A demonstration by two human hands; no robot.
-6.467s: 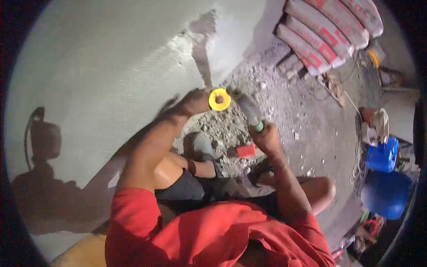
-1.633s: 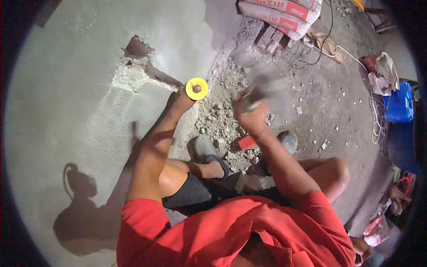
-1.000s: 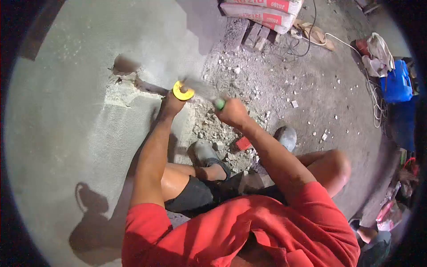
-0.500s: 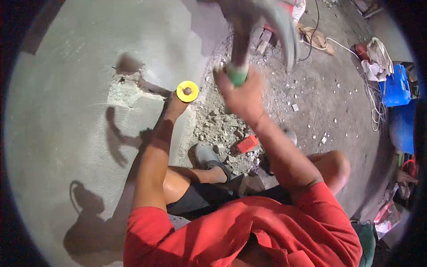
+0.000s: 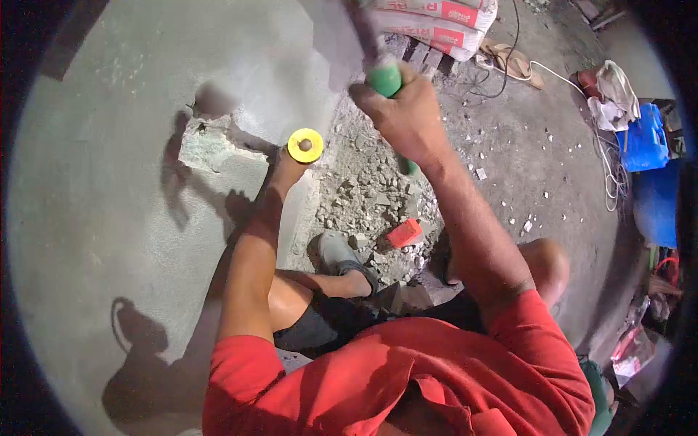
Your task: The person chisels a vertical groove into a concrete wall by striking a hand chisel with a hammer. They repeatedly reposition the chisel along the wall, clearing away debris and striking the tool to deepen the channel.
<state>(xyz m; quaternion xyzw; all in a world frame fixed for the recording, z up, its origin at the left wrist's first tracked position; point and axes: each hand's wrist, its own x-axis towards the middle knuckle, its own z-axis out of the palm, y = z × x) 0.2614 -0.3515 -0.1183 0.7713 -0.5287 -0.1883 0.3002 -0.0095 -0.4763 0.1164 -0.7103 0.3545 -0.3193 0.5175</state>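
Note:
My left hand (image 5: 286, 164) grips a chisel with a round yellow hand guard (image 5: 305, 144), its tip set against a broken patch (image 5: 211, 142) in the grey plastered wall. My right hand (image 5: 404, 116) is raised above the chisel and holds a hammer by its green-ended handle (image 5: 383, 78); the hammer's head is blurred and runs out of view at the top. Both arms come out of red sleeves, and I crouch with my knees bent over the rubble.
Broken plaster rubble (image 5: 367, 207) and a red fragment (image 5: 404, 233) lie on the floor by my grey shoe (image 5: 336, 251). Cement bags (image 5: 436, 22) lie stacked at the top. A blue container (image 5: 646, 138), cloth and white cable (image 5: 611, 182) sit at the right.
My right hand struck the chisel with the hammer a second ago, then swung it up; it now stays raised, a little higher. My left hand keeps the chisel on the wall.

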